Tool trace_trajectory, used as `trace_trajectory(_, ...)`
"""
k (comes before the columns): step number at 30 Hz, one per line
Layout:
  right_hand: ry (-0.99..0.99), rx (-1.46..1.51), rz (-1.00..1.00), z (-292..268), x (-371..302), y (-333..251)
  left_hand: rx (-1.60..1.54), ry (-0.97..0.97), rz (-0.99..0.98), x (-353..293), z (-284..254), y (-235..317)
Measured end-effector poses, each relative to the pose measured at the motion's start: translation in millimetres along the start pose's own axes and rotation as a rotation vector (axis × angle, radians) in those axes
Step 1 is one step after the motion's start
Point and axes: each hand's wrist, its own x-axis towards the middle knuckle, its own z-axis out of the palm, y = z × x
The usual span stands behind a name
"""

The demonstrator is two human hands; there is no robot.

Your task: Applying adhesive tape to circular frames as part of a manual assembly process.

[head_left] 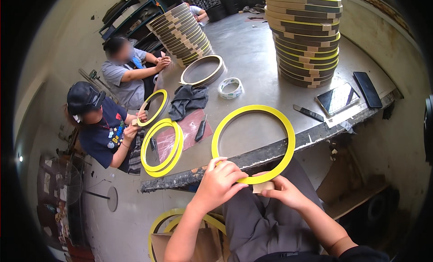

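A flat yellow ring rests partly on the table edge, its near side over my lap. My left hand grips its near left rim between thumb and fingers. My right hand pinches a small tan strip against the underside of the near rim; some of its fingertips are hidden under the ring. Beyond the ring, a black utility knife lies on the table to the right. A roll of white tape stands farther back.
Tall ring stacks stand on the metal table. Two phones lie at the right edge. A dark cloth and loose yellow rings are at left, near a co-worker handling a ring. A cardboard box with rings sits below.
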Motion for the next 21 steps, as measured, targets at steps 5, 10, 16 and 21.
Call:
trace_trajectory(5,0.081,0.031,-0.023,-17.9,-1.8,-7.1,0.011,0.063,-0.015,12.3,10.3,21.1)
trace_trajectory(10,0.141,-0.049,-0.004,-35.6,-17.5,-15.9,0.036,0.125,-0.073,18.4,30.7,45.5)
trace_trajectory(16,0.209,-0.087,-0.059,-31.6,-21.3,-2.8,0.034,0.103,-0.081,18.2,38.1,51.7)
trace_trajectory(21,0.267,-0.036,-0.369,-4.7,3.8,21.1,0.035,0.076,-0.045,22.9,32.5,43.2)
